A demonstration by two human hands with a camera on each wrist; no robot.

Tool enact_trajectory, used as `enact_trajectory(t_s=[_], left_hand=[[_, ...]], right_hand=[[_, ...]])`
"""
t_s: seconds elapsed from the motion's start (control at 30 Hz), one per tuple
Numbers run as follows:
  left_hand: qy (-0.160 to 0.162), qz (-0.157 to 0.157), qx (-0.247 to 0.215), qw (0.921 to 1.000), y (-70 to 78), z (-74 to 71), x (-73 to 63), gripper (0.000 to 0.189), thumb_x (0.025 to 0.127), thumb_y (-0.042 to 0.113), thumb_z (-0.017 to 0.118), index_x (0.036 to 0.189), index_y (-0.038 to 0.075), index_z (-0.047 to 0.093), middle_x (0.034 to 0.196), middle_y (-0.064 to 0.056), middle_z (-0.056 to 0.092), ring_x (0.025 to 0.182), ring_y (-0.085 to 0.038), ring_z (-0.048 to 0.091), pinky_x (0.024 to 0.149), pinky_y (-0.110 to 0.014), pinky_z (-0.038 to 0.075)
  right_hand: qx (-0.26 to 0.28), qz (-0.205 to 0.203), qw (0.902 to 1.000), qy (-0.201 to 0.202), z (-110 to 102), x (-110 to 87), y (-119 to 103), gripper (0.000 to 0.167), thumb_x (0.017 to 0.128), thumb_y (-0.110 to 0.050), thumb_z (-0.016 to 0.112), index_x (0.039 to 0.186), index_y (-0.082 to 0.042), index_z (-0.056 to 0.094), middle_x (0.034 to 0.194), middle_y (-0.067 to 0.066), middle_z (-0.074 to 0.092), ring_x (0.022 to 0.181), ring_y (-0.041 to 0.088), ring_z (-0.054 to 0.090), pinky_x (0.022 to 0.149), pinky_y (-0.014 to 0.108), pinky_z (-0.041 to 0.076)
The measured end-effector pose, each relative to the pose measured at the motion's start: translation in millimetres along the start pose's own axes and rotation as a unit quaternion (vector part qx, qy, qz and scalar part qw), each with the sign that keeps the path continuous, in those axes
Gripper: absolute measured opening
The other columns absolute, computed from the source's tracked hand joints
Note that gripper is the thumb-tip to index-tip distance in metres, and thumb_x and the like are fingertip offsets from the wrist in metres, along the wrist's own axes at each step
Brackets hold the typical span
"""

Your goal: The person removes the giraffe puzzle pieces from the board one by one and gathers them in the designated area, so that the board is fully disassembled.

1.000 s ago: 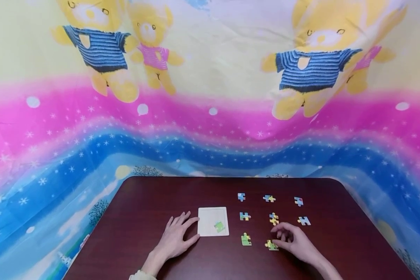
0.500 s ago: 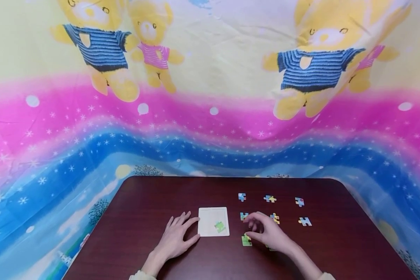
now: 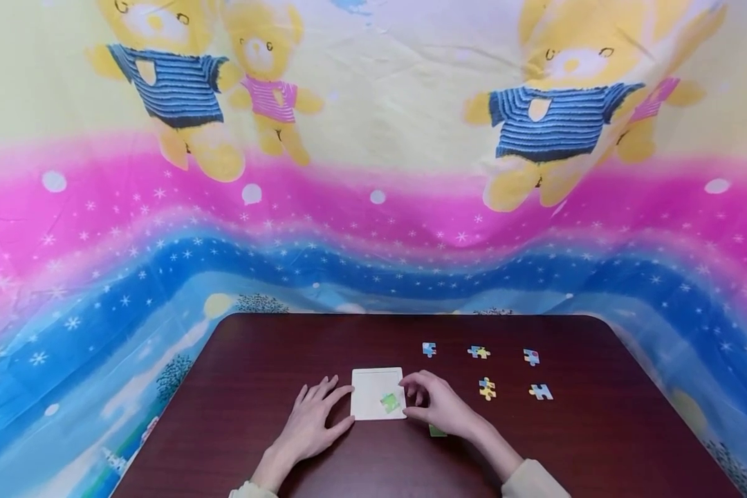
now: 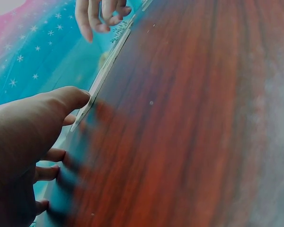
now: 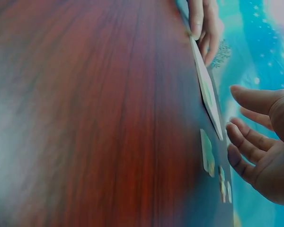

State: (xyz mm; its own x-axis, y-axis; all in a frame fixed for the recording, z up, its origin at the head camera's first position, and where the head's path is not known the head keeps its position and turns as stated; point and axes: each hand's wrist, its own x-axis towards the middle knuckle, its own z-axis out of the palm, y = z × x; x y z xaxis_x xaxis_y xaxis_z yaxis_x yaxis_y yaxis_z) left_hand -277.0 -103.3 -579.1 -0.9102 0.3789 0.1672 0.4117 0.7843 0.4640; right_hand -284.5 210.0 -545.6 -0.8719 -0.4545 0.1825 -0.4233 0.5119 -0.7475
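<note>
A pale square puzzle tray (image 3: 370, 395) lies on the table, with a green jigsaw piece (image 3: 389, 402) askew in its lower right part. My left hand (image 3: 311, 418) rests at the tray's left side, fingers spread, thumb and index tips at its edge. The thumb also shows against that edge in the left wrist view. At the right edge is my right hand (image 3: 434, 402), thumb and index apart and slightly bent; the right wrist view shows nothing between its fingers. Under this hand a green piece (image 3: 438, 430) peeks out; other pieces are hidden behind the hand and forearm.
Several more jigsaw pieces lie spaced out on the right: a blue one (image 3: 429, 350), a blue and yellow one (image 3: 478, 353), one with a red spot (image 3: 532, 357), a yellow one (image 3: 487, 389) and a pale blue one (image 3: 541, 392). A printed cloth (image 3: 373, 228) hangs behind the dark table (image 3: 274, 353).
My right hand has moved left from the lower middle piece, past the lower left one, to the tray's right edge. The left hand, tray and visible pieces have stayed put.
</note>
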Motion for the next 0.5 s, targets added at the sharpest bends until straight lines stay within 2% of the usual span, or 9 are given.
enact_trajectory(t_s=[0.1, 0.2, 0.3, 0.43, 0.5], left_hand=[[0.004, 0.0, 0.002, 1.0, -0.4, 0.6, -0.3, 0.056, 0.101, 0.05, 0.073, 0.15, 0.023, 0.065, 0.165, -0.021, 0.056, 0.158, -0.046, 0.048, 0.126, -0.077, 0.03], [0.009, 0.001, 0.005, 1.0, -0.5, 1.0, -0.3, 0.056, 0.101, 0.05, 0.073, 0.15, 0.024, 0.066, 0.165, -0.02, 0.056, 0.157, -0.046, 0.048, 0.125, -0.077, 0.031], [0.011, 0.002, 0.004, 0.9999, -0.7, 1.2, -0.2, 0.056, 0.101, 0.05, 0.074, 0.15, 0.024, 0.066, 0.165, -0.021, 0.056, 0.157, -0.046, 0.048, 0.125, -0.077, 0.031], [0.011, 0.003, 0.003, 0.9999, -1.0, 1.2, -0.1, 0.056, 0.101, 0.05, 0.074, 0.15, 0.024, 0.066, 0.165, -0.021, 0.056, 0.157, -0.046, 0.048, 0.126, -0.077, 0.03], [0.012, 0.004, 0.004, 0.9999, -1.2, 1.2, -0.1, 0.056, 0.101, 0.05, 0.074, 0.15, 0.024, 0.066, 0.165, -0.021, 0.056, 0.157, -0.046, 0.048, 0.126, -0.077, 0.031]], right_hand=[[-0.011, -0.019, 0.9998, -0.004, 8, 8.2, 9, 0.041, 0.093, -0.012, 0.088, 0.129, 0.001, 0.072, 0.103, 0.009, 0.065, 0.078, 0.007, 0.058, 0.075, 0.025, 0.054], [-0.022, -0.032, 0.9992, -0.005, 17, 15.9, 28, 0.042, 0.093, -0.018, 0.089, 0.128, -0.002, 0.073, 0.102, 0.002, 0.063, 0.077, -0.002, 0.053, 0.073, 0.022, 0.053], [-0.041, -0.046, 0.9981, -0.002, 24, 21.4, 37, 0.038, 0.094, -0.018, 0.089, 0.125, -0.001, 0.074, 0.1, 0.001, 0.062, 0.077, -0.001, 0.052, 0.069, 0.022, 0.052], [-0.036, -0.019, 0.9991, -0.007, 24, 22.9, 20, 0.032, 0.093, -0.011, 0.088, 0.12, 0.002, 0.077, 0.097, 0.005, 0.063, 0.078, 0.008, 0.054, 0.069, 0.023, 0.05], [-0.03, 0.01, 0.9995, -0.01, 24, 22.4, 9, 0.029, 0.092, -0.01, 0.089, 0.116, 0.0, 0.079, 0.096, 0.005, 0.063, 0.078, 0.01, 0.055, 0.07, 0.022, 0.049]])
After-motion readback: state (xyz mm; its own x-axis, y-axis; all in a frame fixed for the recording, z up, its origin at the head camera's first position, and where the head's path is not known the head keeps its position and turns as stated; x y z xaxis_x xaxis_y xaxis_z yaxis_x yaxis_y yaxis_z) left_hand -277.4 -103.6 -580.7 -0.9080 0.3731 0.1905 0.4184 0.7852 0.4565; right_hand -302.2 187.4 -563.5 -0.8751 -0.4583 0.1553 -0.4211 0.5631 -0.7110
